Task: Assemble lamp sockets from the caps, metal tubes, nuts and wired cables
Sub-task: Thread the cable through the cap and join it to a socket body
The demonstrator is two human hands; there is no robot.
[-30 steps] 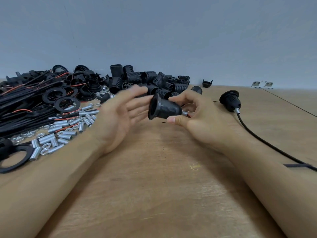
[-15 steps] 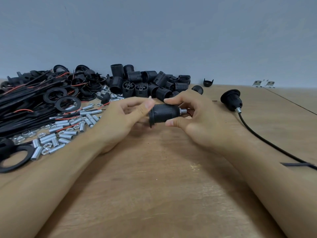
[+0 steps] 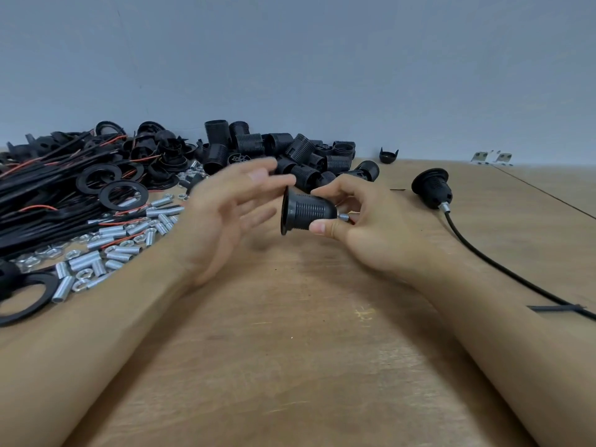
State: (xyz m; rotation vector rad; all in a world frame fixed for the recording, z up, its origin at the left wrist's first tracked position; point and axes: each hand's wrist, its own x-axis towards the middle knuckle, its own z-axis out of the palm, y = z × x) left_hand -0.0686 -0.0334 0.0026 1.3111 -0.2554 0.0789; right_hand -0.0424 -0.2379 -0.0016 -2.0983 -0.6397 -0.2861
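I've got the socket cap (image 3: 306,212) pinched in my right hand (image 3: 371,230), thumb under and fingers over its narrow end, held just above the table (image 3: 290,366). Its long axis runs roughly left-right: wide flared mouth faces left, toward my left hand (image 3: 225,214), and the metal tube (image 3: 343,217) pokes out the narrow end to the right, btwn my fingertips. Left hand is apart from the cap, fingers spread and relaxed, holding nothing, just beside the mouth; it's motion-blurred, so I can't say for sure if a fingertip brushes the rim. So the left is the nearer hand for anything going into the open mouth, approx straight in along the axis. No bins here: parts lie loose in heaps on the left, w/ tubes and nuts (image 3: 106,243) nearest, wired cables (image 3: 48,188) behind them, threaded black sleeves (image 3: 283,153) at the back. A finished socket on its cord (image 3: 432,188) lies to the right, well apart.
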